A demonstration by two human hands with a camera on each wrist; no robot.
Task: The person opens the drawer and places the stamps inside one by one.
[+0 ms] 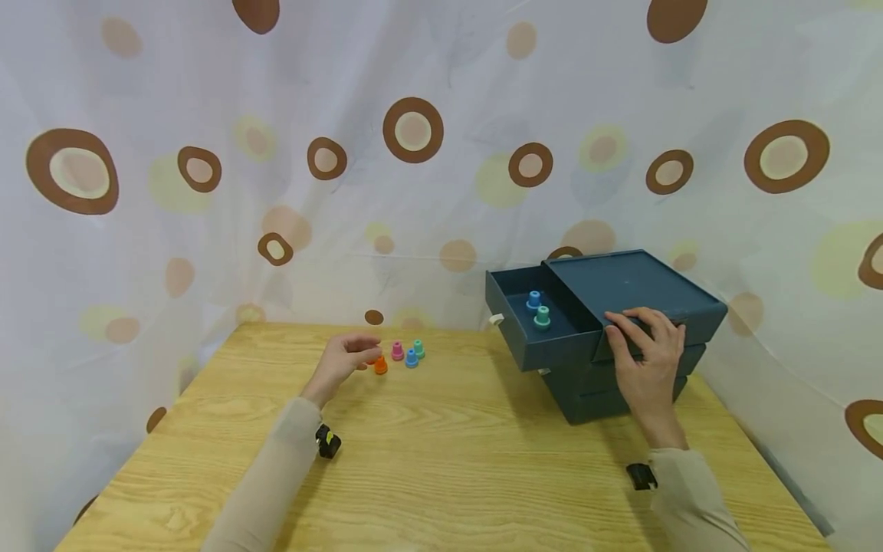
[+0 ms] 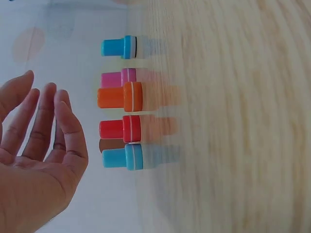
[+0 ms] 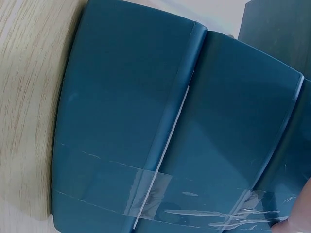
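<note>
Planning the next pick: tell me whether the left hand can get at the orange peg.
Probably yes: the left hand hovers open right beside the orange peg, with nothing between them on the table.

No readable text, labels or nos. on anything in view.

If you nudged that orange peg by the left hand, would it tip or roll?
The orange peg stands on its wider base with a narrower top, so a low push probably slides it. A high push may tip it, and its round body would likely roll in a curve. It looks like light, stiff plastic.
</note>
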